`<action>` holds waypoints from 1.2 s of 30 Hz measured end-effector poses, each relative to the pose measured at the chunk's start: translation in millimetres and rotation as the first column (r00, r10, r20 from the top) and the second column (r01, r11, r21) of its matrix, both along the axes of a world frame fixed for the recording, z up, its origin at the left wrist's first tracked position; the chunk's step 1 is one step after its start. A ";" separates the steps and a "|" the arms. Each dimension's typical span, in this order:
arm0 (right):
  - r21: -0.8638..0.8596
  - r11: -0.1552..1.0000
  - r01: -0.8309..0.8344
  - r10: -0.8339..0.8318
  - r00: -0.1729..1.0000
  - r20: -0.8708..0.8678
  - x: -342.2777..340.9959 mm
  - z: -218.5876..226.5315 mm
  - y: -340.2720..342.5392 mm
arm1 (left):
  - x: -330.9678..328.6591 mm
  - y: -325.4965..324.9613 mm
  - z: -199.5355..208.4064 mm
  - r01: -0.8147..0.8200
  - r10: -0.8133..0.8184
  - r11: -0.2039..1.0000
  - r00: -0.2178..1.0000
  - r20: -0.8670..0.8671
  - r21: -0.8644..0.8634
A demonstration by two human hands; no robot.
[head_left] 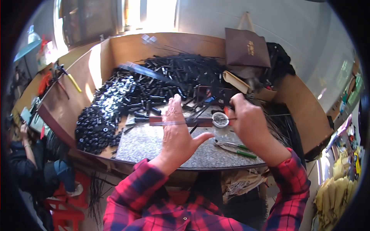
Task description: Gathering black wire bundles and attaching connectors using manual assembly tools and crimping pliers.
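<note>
Room: pale wall [204,17], bright window [162,15], brown bag [246,48] at the back. Desk [67,104], wooden, high-sided; carries one heap [104,123] of small black parts, spreading to the rear and left, and one speckled board [150,148] at the front.

Bar, one, reddish-brown: at the rear part of the board, behind the pliers [244,153]; point on its right half [202,122]. Long axis left to right, roughly level with the wearer's chest; left end shows beyond the left hand [175,134], right end stops just beside the cup [220,125]. No tip or front can be told.

Left hand: grip wide, fingers straight and pointing away, thumb spread to the right; across the bar's line (contact cannot be told). Right hand [248,115]: grip narrow, fingers curled in, just beside the cup; whether it holds anything cannot be told.

Cup, one, white, upright, filled with small grey pieces. Risks, as judged: a sideways knock from the right hand could tip the cup and scatter its pieces among the black parts; a push of the left hand could slide the bar's end into the cup.
</note>
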State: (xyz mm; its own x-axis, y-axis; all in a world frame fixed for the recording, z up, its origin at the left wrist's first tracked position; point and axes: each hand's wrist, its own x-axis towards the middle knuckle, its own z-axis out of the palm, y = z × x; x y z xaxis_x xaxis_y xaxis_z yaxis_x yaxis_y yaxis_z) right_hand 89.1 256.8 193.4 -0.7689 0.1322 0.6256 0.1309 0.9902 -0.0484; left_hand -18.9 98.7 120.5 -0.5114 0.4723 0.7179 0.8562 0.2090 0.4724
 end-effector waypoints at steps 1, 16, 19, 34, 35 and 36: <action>0.028 0.999 -0.036 0.035 0.998 0.048 -6.8 -4.7 -12.4 | -2.5 0.3 -0.8 -0.019 0.017 0.998 1.000 0.022 0.057; -0.635 0.698 -0.330 0.579 0.782 0.230 21.0 -19.4 -68.6 | -72.2 -66.1 21.4 0.079 -0.286 0.882 0.873 0.395 0.464; -0.756 0.601 -0.259 0.620 0.748 0.236 37.4 -10.7 -62.3 | -72.1 -69.7 43.7 0.113 -0.266 0.937 0.846 0.462 0.331; -0.950 0.284 0.127 0.616 0.735 0.282 44.1 -174.4 -77.9 | -100.5 -7.7 -13.8 0.596 -0.575 0.798 0.709 0.409 0.089; -0.955 0.268 0.127 0.620 0.736 0.272 44.2 -196.9 -81.4 | -94.7 -10.9 -25.0 0.623 -0.603 0.781 0.731 0.320 0.049; -0.955 0.264 0.133 0.620 0.735 0.274 45.0 -213.5 -84.3 | -88.9 -14.4 -32.8 0.645 -0.630 0.764 0.744 0.224 0.008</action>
State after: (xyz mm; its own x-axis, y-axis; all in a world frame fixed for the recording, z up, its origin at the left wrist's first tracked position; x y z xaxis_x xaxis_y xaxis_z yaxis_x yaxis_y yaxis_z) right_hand 134.1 172.5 -20.1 -0.9634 0.0199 -0.2673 0.2604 0.3072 -0.9153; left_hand -107.8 84.3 87.6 -0.2019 0.7826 0.5889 0.6885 -0.3142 0.6536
